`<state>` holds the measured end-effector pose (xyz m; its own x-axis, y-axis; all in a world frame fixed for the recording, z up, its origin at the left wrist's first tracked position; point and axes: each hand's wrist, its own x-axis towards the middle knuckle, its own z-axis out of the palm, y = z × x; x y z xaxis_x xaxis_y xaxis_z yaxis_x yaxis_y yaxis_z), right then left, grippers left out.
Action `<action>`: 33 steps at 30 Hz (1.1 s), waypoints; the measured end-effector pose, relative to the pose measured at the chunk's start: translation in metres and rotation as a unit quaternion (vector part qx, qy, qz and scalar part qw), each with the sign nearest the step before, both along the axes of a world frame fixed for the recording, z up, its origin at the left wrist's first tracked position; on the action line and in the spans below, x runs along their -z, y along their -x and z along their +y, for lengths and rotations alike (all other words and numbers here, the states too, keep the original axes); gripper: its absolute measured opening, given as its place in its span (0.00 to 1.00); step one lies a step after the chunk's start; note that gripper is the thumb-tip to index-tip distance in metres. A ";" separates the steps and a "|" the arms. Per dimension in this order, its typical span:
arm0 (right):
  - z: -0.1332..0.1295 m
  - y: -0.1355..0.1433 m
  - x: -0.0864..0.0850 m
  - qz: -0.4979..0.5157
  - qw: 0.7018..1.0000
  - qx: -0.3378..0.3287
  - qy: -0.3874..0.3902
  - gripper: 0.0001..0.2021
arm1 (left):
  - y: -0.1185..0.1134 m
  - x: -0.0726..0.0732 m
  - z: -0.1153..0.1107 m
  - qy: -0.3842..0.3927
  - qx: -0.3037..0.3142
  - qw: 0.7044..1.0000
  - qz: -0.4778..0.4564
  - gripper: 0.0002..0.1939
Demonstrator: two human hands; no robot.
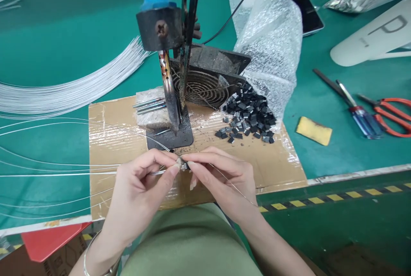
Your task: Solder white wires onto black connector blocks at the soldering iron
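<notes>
My left hand (136, 184) is closed in a pinch around several thin white wires (64, 165), which trail off to the left. Small dark pieces with metallic edges (185, 165) sit at the wire ends, between the fingertips of both hands. Thumb and forefinger of my right hand (229, 177) pinch these pieces from the right. A thin silvery wire (236, 188) runs across the right palm toward the wrist. Just beyond the hands, a soldering iron (168, 87) hangs tip-down in a stand, over a dark plate (186, 136). Another small black piece (171, 151) lies near the left forefinger.
Loose black pieces (252, 111) are heaped on the cardboard (112, 139), by a fan (205, 85) and bubble wrap (272, 40). A white wire bundle (80, 83) lies left. Rightward are a yellow sponge (314, 130), screwdriver (366, 120), scissors (393, 113) and white cup (369, 36).
</notes>
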<state>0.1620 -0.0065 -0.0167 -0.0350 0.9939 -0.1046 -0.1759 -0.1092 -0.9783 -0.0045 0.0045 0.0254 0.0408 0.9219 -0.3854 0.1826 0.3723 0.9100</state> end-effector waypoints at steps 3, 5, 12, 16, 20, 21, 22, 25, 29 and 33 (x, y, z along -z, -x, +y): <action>0.001 0.000 0.001 0.001 1.000 -0.001 -0.004 0.09 | 0.000 0.000 0.000 -0.005 0.001 1.000 0.000 0.04; 0.001 0.000 0.001 -0.003 1.000 -0.001 -0.004 0.08 | -0.001 0.000 0.000 0.000 -0.012 1.000 0.003 0.04; -0.005 0.000 0.005 -0.028 1.000 0.000 -0.009 0.09 | -0.002 0.001 0.001 -0.003 -0.001 1.000 -0.015 0.06; -0.013 -0.002 0.012 -0.032 0.999 0.000 -0.033 0.19 | 0.001 0.005 0.003 -0.019 -0.002 1.000 0.016 0.05; -0.016 -0.003 0.014 -0.067 0.997 0.021 -0.035 0.19 | 0.001 0.007 0.005 -0.035 -0.001 0.999 0.024 0.05; -0.016 -0.003 0.014 -0.078 0.996 0.025 -0.032 0.19 | 0.001 0.007 0.005 -0.039 -0.003 0.999 0.024 0.05; -0.016 -0.003 0.013 -0.086 0.995 0.033 -0.031 0.17 | 0.001 0.008 0.006 -0.042 -0.007 0.999 0.025 0.05; -0.015 -0.005 0.012 -0.103 0.993 0.058 -0.033 0.07 | 0.000 0.009 0.007 -0.046 -0.017 0.998 0.029 0.05; -0.011 -0.007 0.009 -0.131 0.988 0.053 -0.058 0.13 | -0.001 0.009 0.009 -0.050 -0.029 0.998 0.025 0.05; -0.005 -0.003 0.003 -0.103 0.990 0.044 -0.085 0.08 | -0.001 0.008 0.012 -0.048 -0.024 0.998 0.022 0.05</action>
